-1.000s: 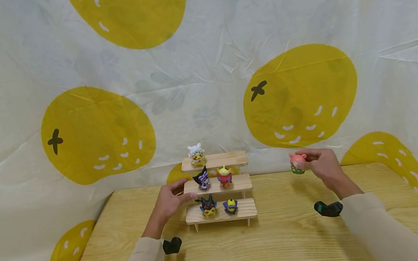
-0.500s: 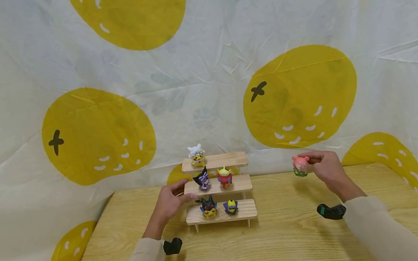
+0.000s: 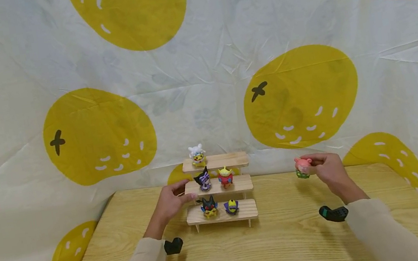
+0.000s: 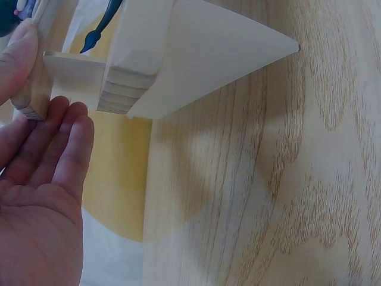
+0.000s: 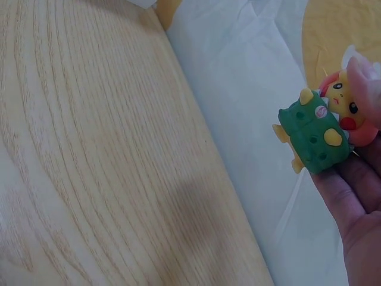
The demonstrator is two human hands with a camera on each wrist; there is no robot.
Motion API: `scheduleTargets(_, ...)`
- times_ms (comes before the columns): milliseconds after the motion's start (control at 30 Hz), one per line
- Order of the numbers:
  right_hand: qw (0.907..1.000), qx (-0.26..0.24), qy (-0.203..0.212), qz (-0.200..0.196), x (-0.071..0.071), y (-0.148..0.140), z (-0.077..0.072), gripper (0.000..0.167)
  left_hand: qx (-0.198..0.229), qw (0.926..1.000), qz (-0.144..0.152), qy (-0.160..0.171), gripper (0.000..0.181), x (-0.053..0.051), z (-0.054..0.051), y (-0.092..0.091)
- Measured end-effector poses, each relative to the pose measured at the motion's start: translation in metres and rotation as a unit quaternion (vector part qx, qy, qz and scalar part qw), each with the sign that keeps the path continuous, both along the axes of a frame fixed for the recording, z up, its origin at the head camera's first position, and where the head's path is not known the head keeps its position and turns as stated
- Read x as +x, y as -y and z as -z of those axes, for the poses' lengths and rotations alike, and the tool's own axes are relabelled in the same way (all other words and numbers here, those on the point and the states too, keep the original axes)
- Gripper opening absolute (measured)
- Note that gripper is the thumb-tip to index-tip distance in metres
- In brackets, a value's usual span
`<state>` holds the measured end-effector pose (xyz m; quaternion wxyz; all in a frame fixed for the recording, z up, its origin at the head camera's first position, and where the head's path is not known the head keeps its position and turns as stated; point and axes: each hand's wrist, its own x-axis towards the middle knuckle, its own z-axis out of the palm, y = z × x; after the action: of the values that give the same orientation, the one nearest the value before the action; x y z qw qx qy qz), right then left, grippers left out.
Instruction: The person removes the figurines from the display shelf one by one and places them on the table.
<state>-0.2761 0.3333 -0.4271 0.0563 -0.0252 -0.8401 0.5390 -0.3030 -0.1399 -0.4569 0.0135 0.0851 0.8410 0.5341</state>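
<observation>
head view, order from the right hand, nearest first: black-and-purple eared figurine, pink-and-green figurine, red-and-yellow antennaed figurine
1. Pink-and-green figurine: held in the right hand
2. Red-and-yellow figurine: left of it, middle wooden shelf
3. Black-and-purple figurine: farther left, same shelf

Gap right of centre, figurines [image 3: 209,208] crowding the middle
In the head view, open tabletop [image 3: 281,224] separates the wooden stand [image 3: 248,208] from the right hand [image 3: 330,173]; the left hand [image 3: 169,204] blocks mid-left; the top tier's [image 3: 230,159] right half is free.
</observation>
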Motion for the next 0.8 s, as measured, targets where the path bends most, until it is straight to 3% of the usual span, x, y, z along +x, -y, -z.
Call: scheduleTargets(800,0.9993,-0.006,0.021,0.029,0.003,-0.006,0.016,0.051,0.006,0.9999,0.012,0.0,0.061,0.003,-0.003,0.0)
